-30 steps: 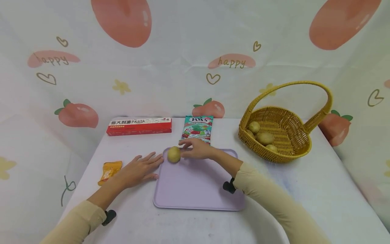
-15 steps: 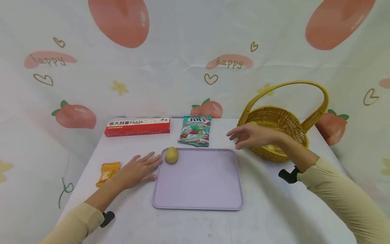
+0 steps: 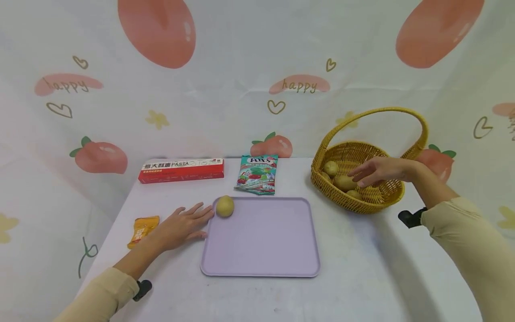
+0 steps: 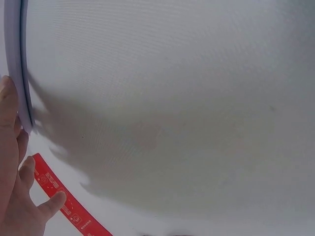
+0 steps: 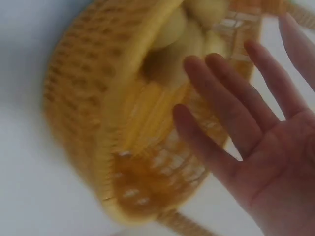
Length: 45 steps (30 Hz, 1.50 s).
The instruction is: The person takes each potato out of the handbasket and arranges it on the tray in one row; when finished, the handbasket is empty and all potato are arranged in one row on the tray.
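Evidently holding nothing, the right hand (image 3: pixel 378 171) hovers over the basket (image 3: pixel 354 206), fingers extended, partly covering the potatoes (image 3: pixel 344 182) beneath it; whether a fingertip touches one is hard to tell, and the right wrist view is too blurred to count them. The left hand (image 3: pixel 183 227), also without a grip, spreads its fingers against the rim of the tray (image 3: pixel 261 241). Just beside those fingertips, a lone potato (image 3: pixel 225 206) sits in the tray's corner. Left of that hand, the forearm overlaps a packet (image 3: pixel 141 229); beyond it lies a box (image 3: pixel 181 171), cut off in the left wrist view.
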Each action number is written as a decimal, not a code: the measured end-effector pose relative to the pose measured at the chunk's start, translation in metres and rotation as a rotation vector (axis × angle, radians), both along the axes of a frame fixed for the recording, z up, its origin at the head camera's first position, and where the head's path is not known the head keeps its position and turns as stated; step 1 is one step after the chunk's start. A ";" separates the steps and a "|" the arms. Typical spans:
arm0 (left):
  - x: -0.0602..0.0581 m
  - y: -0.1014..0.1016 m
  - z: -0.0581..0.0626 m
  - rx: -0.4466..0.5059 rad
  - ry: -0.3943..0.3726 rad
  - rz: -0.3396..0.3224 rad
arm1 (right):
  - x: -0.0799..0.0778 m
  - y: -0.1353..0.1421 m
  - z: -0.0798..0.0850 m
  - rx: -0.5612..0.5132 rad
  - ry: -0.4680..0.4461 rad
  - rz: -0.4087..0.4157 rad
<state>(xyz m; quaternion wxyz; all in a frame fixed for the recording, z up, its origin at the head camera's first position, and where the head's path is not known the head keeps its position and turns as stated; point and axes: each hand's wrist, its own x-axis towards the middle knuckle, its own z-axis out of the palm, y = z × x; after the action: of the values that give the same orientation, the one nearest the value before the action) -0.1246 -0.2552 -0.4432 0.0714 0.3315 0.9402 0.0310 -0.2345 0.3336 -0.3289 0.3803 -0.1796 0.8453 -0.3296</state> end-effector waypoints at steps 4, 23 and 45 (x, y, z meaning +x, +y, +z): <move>-0.001 0.000 -0.002 0.002 -0.001 0.001 | -0.005 0.014 -0.011 0.020 -0.148 -0.076; 0.000 0.000 0.000 0.017 -0.014 0.011 | -0.018 0.001 -0.030 0.069 -0.425 -0.152; 0.000 0.000 0.001 0.023 -0.030 0.015 | -0.025 -0.012 -0.010 0.097 -0.268 -0.043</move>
<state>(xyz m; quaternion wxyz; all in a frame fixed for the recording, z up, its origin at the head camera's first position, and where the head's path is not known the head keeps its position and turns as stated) -0.1243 -0.2551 -0.4423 0.0813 0.3247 0.9411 0.0474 -0.2590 0.3214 -0.3386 0.4910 -0.0972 0.8055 -0.3172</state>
